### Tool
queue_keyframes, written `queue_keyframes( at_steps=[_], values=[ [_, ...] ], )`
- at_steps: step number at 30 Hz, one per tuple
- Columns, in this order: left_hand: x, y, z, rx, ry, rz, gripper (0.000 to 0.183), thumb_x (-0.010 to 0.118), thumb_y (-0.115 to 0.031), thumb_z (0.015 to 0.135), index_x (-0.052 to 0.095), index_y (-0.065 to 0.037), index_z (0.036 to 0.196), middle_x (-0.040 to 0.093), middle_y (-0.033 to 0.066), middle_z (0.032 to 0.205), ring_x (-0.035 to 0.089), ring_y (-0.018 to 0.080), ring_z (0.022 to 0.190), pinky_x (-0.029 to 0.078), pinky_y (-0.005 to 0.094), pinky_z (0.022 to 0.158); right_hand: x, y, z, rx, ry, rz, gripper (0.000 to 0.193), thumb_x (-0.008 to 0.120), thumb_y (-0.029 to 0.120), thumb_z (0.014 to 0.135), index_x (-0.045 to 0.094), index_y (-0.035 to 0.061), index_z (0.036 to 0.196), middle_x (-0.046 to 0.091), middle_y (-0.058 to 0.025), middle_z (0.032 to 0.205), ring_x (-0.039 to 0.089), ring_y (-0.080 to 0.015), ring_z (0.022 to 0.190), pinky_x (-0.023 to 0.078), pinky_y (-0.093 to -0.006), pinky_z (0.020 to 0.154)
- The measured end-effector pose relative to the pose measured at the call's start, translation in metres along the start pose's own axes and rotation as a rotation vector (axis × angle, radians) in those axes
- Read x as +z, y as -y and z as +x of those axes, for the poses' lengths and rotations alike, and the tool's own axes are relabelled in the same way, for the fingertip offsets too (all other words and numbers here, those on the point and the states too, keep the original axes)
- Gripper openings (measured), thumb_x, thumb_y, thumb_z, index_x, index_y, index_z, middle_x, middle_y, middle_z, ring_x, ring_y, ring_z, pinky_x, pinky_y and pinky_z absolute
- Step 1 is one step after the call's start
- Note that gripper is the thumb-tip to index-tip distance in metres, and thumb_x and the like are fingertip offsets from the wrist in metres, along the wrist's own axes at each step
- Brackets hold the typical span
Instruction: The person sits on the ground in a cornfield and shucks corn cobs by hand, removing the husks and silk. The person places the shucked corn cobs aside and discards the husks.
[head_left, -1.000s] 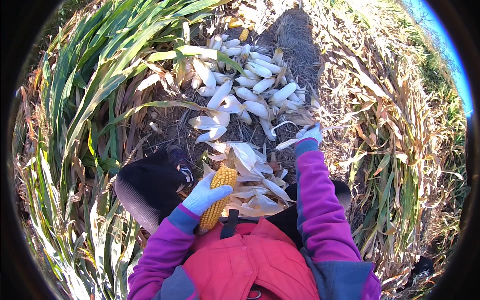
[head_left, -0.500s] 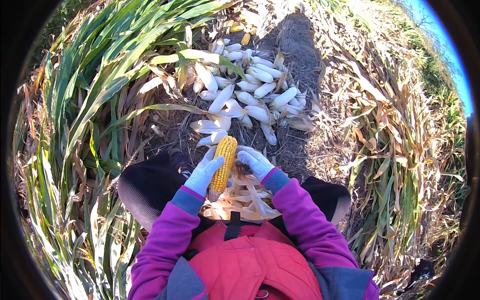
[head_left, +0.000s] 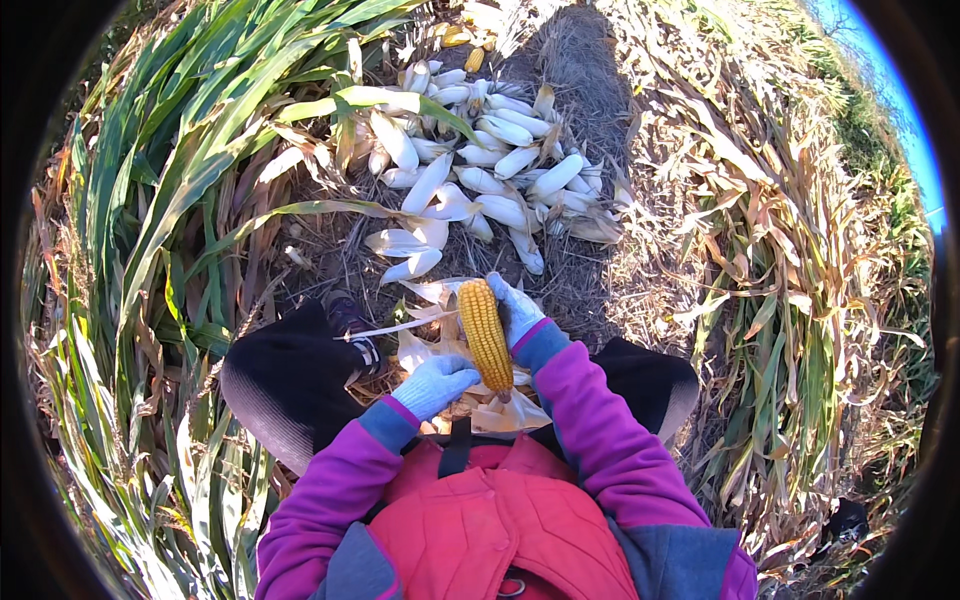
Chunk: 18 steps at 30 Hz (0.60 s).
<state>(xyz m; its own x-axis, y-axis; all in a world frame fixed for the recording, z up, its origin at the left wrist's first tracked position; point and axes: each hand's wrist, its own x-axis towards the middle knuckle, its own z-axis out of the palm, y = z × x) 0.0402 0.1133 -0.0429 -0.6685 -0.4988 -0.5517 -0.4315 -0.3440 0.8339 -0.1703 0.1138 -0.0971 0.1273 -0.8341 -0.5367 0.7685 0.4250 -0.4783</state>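
A husked ear of yellow corn (head_left: pixel 484 335) stands tilted in front of my body, its kernels bare. My right hand (head_left: pixel 518 310), in a pale knit glove, grips it from the right side near the upper end. Close to the ear's lower end, on its left, is my gloved left hand (head_left: pixel 436 386). Its fingers are drawn together, and whatever may be between them is hidden. Dry peeled husks (head_left: pixel 512 412) lie under the ear between my legs. A thin pale husk strip (head_left: pixel 405 326) stretches left from behind the ear.
Ahead lies a heap of corn ears in whitish husks (head_left: pixel 515 160). Beyond it are a few bare yellow ears (head_left: pixel 474 60). Cut green stalks (head_left: pixel 180 180) line the left side, dry stalks (head_left: pixel 790 280) the right. My bent knees (head_left: pixel 285 385) flank the work.
The ear has gone from my left hand to my right and moved a little to the right. My left hand has come down to its lower end. Loose husks now show left of the ear.
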Motion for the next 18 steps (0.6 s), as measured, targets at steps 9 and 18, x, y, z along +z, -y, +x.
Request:
queue_keyframes(
  at_steps=[9, 18],
  values=[
    [0.015, 0.041, 0.016, 0.203, -0.076, 0.123, 0.06, 0.075, -0.04, 0.082, 0.06, 0.007, 0.115, 0.069, 0.018, 0.097, 0.068, 0.0275, 0.092, 0.053, 0.0378, 0.084, 0.001, -0.027, 0.012, -0.094, -0.092, 0.046, 0.054, 0.061, 0.047, 0.096, 0.055, 0.0054, 0.13, 0.065, -0.0111, 0.116, 0.065, -0.0239, 0.102, 0.055, -0.0398, 0.088],
    [0.005, 0.032, 0.028, 0.206, -0.271, -0.265, 0.058, 0.078, -0.024, 0.075, 0.054, 0.002, 0.121, 0.066, 0.0083, 0.092, 0.064, 0.0175, 0.074, 0.054, 0.0323, 0.07, 0.027, -0.032, -0.015, -0.159, 0.09, -0.299, 0.051, 0.068, 0.017, 0.091, 0.047, 0.0052, 0.135, 0.061, -0.0093, 0.117, 0.063, -0.0218, 0.104, 0.053, -0.0367, 0.09]
  ],
)
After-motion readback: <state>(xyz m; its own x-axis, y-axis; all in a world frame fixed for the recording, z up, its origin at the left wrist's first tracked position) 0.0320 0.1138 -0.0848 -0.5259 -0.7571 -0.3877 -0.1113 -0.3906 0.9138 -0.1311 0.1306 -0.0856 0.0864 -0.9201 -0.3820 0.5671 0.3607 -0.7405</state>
